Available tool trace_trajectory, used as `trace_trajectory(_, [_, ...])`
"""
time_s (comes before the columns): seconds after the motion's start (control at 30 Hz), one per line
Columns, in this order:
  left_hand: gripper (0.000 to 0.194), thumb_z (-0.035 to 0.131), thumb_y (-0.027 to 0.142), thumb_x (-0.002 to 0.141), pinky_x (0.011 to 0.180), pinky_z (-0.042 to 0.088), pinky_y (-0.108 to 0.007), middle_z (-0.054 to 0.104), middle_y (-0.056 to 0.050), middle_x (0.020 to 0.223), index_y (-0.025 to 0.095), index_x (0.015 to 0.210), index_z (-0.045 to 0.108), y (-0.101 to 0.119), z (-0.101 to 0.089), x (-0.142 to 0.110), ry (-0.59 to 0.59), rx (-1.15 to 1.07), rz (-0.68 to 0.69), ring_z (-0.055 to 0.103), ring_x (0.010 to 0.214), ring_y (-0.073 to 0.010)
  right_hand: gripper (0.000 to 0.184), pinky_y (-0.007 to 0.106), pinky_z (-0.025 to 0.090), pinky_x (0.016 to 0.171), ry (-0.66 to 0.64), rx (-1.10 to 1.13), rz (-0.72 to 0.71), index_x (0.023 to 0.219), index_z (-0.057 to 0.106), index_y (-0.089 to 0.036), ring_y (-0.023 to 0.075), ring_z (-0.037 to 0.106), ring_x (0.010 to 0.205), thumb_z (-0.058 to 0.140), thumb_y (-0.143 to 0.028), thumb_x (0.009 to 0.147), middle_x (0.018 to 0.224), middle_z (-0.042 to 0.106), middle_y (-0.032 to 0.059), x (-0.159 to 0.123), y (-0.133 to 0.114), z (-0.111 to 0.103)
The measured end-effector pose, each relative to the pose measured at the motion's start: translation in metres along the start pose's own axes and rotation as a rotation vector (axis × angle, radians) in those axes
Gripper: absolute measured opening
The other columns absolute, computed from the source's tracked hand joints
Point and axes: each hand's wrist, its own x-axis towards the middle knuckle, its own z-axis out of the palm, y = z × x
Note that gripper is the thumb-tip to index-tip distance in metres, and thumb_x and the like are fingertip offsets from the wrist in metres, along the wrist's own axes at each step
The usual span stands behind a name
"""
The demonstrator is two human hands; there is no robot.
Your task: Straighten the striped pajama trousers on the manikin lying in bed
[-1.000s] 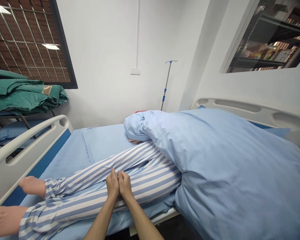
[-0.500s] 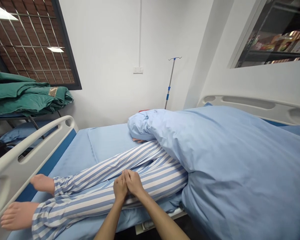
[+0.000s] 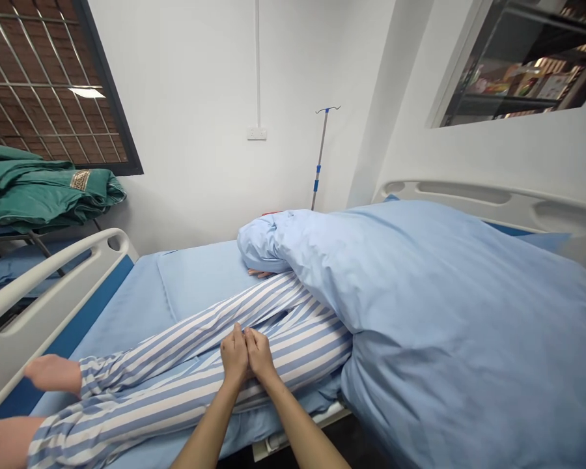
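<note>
At the near side of a hospital bed, the left hand (image 3: 234, 357) and right hand (image 3: 260, 357) sit side by side on the striped patient trousers (image 3: 190, 365), over the nearer leg. Their fingers (image 3: 235, 335) are together, the two sets of fingertips touching each other at the crease where the two legs meet; whether they pinch the cloth there, I cannot tell. Both forearms reach in from 6 o'clock, so the pressure, if there is any, would fall straight down into the leg.

The legs run from the hands toward 9 o'clock and end in bare feet (image 3: 53, 374), which look like a manikin's. Toward 1 o'clock, a pale blue duvet (image 3: 459, 326) covers the rest of the body, with only a few fingers of a covered hand (image 3: 260, 273) showing under its fold. The raised white side rail (image 3: 53, 293) stands along the far side at 10 o'clock, apparently placed to keep the body from rolling off.

Open blue sheet (image 3: 195, 280) lies between the legs and that rail, at 11 o'clock, giving room to move there. The near mattress edge is just below the hands at 6 o'clock, while an IV pole (image 3: 321, 153) stands against the wall at 12 o'clock.
</note>
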Motion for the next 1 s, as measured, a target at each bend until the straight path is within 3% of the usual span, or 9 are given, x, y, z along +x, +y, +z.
trace_trajectory(0.13, [0.049,0.025,0.045,0.086,0.053,0.034,-0.026,0.055,-0.003,0.050,0.020,0.051,0.047,0.006,0.017,-0.001,0.035,-0.158,-0.105,0.047,0.049,-0.0140,0.041,0.023,0.034,0.052,0.039,0.071,0.050,0.058,0.042,-0.019,0.0113,0.039,0.054,0.033,-0.046,0.088,0.055,0.046,-0.0023,0.001,0.001,-0.001])
trace_trajectory(0.27, [0.042,0.029,0.043,0.086,0.065,0.039,-0.027,0.067,-0.008,0.072,0.019,0.073,0.062,-0.014,0.024,-0.005,-0.024,-0.027,-0.015,0.059,0.068,-0.0178,0.040,0.022,0.034,0.053,0.007,0.066,0.062,0.059,0.043,-0.019,0.0117,0.041,0.055,0.033,-0.046,0.088,0.057,0.047,-0.0014,0.001,-0.001,-0.001])
trace_trajectory(0.5, [0.037,0.031,0.031,0.087,0.073,0.039,-0.027,0.069,-0.010,0.099,0.020,0.094,0.066,-0.018,0.029,-0.008,-0.115,0.173,0.104,0.062,0.086,-0.0185,0.036,0.026,0.023,0.053,-0.058,-0.486,-0.081,0.062,0.055,-0.019,0.0122,0.041,0.051,0.038,-0.037,0.089,0.055,0.056,0.0024,0.010,-0.014,-0.035])
trace_trajectory(0.6, [0.038,0.031,0.034,0.088,0.069,0.037,-0.027,0.070,-0.009,0.093,0.021,0.089,0.067,-0.013,0.030,-0.012,-0.118,0.252,0.089,0.062,0.083,-0.0189,0.038,0.027,0.021,0.053,-0.069,-0.519,-0.125,0.060,0.055,-0.020,0.0121,0.042,0.049,0.036,-0.036,0.090,0.053,0.055,0.0015,0.011,-0.009,-0.049])
trace_trajectory(0.73, [0.041,0.029,0.036,0.088,0.064,0.034,-0.026,0.069,-0.009,0.081,0.020,0.074,0.063,-0.010,0.030,-0.014,-0.122,0.245,0.091,0.059,0.076,-0.0185,0.041,0.026,0.022,0.054,0.006,-0.448,-0.108,0.060,0.052,-0.020,0.0118,0.043,0.051,0.031,-0.036,0.092,0.053,0.052,0.0005,0.007,0.003,-0.052])
trace_trajectory(0.83, [0.042,0.030,0.040,0.087,0.060,0.033,-0.025,0.064,-0.005,0.065,0.019,0.061,0.056,-0.002,0.032,-0.008,-0.110,0.101,0.061,0.055,0.066,-0.0160,0.042,0.025,0.023,0.053,0.044,-0.380,-0.096,0.058,0.049,-0.019,0.0112,0.041,0.051,0.031,-0.037,0.092,0.052,0.049,-0.0009,0.007,0.006,-0.050])
trace_trajectory(1.0, [0.046,0.029,0.049,0.084,0.051,0.032,-0.024,0.039,0.003,0.042,0.021,0.048,0.036,0.021,0.048,0.002,-0.121,-0.288,-0.050,0.039,0.046,-0.0111,0.044,0.023,0.026,0.052,0.060,-0.233,-0.068,0.056,0.046,-0.019,0.0106,0.041,0.051,0.031,-0.041,0.092,0.052,0.046,-0.0027,0.011,0.003,-0.055])
